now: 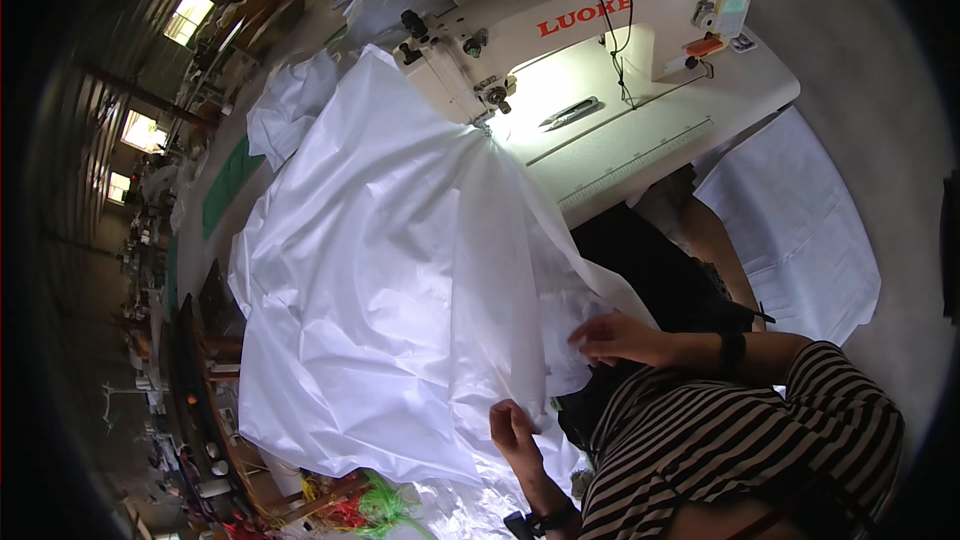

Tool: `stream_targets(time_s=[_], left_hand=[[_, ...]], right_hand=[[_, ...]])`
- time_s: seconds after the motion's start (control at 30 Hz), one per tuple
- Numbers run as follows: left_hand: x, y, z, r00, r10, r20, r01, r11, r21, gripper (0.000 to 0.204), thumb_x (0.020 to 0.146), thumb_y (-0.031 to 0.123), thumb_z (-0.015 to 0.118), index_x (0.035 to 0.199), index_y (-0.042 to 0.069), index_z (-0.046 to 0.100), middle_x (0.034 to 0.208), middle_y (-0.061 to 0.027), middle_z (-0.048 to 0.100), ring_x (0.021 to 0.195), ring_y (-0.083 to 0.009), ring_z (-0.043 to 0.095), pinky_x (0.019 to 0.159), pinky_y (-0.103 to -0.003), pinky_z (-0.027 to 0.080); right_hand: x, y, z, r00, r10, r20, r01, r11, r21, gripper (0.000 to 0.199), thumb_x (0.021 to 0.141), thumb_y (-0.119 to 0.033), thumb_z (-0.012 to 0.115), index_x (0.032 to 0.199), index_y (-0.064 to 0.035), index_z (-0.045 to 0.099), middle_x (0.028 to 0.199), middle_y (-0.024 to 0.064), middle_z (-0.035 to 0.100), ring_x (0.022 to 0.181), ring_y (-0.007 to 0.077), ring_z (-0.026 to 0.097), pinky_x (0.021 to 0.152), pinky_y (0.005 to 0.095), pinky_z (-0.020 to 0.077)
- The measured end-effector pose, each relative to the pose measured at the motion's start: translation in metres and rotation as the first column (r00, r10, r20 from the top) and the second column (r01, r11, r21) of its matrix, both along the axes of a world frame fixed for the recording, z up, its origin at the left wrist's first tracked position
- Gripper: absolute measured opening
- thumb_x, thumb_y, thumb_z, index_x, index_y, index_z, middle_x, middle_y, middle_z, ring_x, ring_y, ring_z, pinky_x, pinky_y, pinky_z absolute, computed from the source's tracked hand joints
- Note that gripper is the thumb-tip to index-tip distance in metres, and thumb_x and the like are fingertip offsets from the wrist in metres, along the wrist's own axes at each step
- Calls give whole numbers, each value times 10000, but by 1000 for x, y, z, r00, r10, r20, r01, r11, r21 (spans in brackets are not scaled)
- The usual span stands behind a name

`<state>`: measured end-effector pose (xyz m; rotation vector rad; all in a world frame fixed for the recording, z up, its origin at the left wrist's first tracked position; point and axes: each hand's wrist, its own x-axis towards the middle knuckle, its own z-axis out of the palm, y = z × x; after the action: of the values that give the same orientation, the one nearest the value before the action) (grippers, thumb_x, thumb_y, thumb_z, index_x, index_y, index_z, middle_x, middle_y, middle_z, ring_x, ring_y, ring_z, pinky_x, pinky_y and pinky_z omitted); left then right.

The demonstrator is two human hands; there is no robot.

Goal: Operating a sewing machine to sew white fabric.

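Observation:
A large white sheet of fabric (350, 270), thin and creased, hangs from the sewing machine (600, 15) down over my lap. Its upper part runs in under the needle area (487, 125), where the lamp shines. Near the sheet's lower right edge, my left hand (516, 432) is closed with curled fingers on the material. My right hand (622, 338) lies further up and to the right, its bent fingers pinched at the same sheet's edge. Folds partly cover what sits between the fingertips of both hands.
Thread snips (572, 112) lie on the machine bed beside a printed ruler strip (640, 155). More white fabric (795, 230) hangs at the right. Another crumpled white piece (290, 105) lies at the far left. Red and green strands (365, 502) are bundled below the sheet.

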<state>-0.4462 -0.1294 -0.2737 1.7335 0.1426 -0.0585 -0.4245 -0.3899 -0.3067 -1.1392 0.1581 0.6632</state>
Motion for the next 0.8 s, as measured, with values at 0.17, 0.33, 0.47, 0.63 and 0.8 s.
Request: stream_targets(time_s=[0.17, 0.33, 0.47, 0.63, 0.8], left_hand=[[-6, 5, 15, 987, -79, -141, 70, 996, -62, 354, 875, 156, 750, 1097, -47, 563, 876, -71, 663, 774, -122, 598, 704, -229, 467], [5, 0, 18, 955, -86, -284, 132, 980, 149, 262, 847, 36, 727, 1062, -32, 593, 934, -98, 695, 829, -126, 623, 752, -255, 499], [-4, -2, 23, 995, 63, -73, -60, 997, 41, 187, 811, 9, 739, 959, -36, 634, 923, -80, 700, 803, -108, 611, 729, -251, 500], [-10, -25, 66, 960, -184, 212, 28, 812, 583, 193, 743, -10, 773, 898, -23, 659, 819, -115, 680, 686, -230, 654, 621, -327, 517], [-19, -57, 82, 901, -431, 48, 371, 823, 430, 184, 834, 59, 725, 985, -25, 663, 853, -178, 685, 705, -303, 673, 596, -346, 521]], right_hand=[[-29, -6, 25, 908, 117, 401, -21, 972, -235, 321, 935, -224, 668, 1158, 0, 610, 916, 53, 655, 787, 134, 607, 759, 273, 506], [-14, 0, -13, 920, -210, 332, 295, 927, -233, 547, 907, -191, 692, 1367, -26, 447, 1357, 135, 488, 949, 156, 616, 745, 277, 532], [14, 5, 0, 945, -220, 243, 256, 958, -127, 384, 923, -249, 676, 1224, -34, 571, 1025, 74, 626, 757, 120, 607, 616, 235, 488], [-35, -7, 28, 837, 69, 543, 168, 912, -374, 206, 911, -258, 688, 1008, -76, 680, 749, 43, 653, 598, 141, 612, 571, 269, 484], [-51, 1, 60, 299, 480, 825, 169, 824, -541, 164, 886, -207, 653, 999, -89, 648, 835, 55, 639, 618, 246, 650, 540, 347, 515]])
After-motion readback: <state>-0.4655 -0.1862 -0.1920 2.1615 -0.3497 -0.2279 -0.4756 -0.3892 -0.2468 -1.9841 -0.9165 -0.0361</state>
